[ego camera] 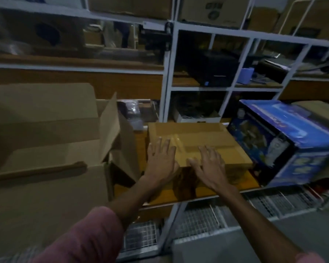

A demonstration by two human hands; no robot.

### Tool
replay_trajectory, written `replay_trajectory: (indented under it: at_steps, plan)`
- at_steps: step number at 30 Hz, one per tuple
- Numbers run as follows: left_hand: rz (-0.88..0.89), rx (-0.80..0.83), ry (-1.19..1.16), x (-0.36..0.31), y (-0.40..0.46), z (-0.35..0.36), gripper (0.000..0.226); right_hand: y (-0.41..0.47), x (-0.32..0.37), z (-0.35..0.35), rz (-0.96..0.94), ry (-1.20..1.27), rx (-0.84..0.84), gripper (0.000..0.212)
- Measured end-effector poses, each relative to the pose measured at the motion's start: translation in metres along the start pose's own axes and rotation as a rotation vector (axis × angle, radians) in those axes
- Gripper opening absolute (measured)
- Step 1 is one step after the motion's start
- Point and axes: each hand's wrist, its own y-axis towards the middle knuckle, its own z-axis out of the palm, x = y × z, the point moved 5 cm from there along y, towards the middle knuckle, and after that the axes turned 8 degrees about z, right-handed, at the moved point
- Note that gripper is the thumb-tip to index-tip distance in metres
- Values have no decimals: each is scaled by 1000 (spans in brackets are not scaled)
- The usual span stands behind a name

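**Taped brown cardboard box: slip and collision hazards**

Location: I see the box lying flat on the orange-brown wooden shelf of the white metal rack, its near face close to the shelf's front edge.

Hand state: my left hand lies on the lid near its 9 o'clock edge. My right hand lies at the lid's 6 o'clock edge. All fingers are straight and spread, palms down. Neither hand encloses anything.

Hazards, as I judge them:

1. Slip. Flat palms give friction only, and glossy tape runs across the lid. A pull toward 6 o'clock could let the hands slide off, or bring the box over the shelf edge with nothing under it.
2. Skew. Uneven pressure could rotate the box into the blue printed carton just beside it at 3 o'clock. That carton appears to overhang the shelf front and could be knocked off.
3. Snag. At 9 o'clock, a raised flap of the large open tan carton stands near my left wrist and could catch it.
4. Visibility. Dim light and blur hide the box's far edge, so I cannot tell its clearance behind.
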Motion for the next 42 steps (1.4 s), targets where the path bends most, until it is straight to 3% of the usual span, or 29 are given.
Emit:
replay_trajectory:
  at_steps: [7,18,28,42]
  plan:
    - [-116,144,-28,-9,41,55,65,49,-79,23,68,-91,148,83]
    - [-210,309,-90,25,110,115,81,122,-107,61,60,-132,255,83]
    - [-333,281,-108,95,171,136,78,221,-148,73,185,-244,286,81]
    - [-313,195,-118,139,227,138,64,293,-164,77,220,-246,293,84]
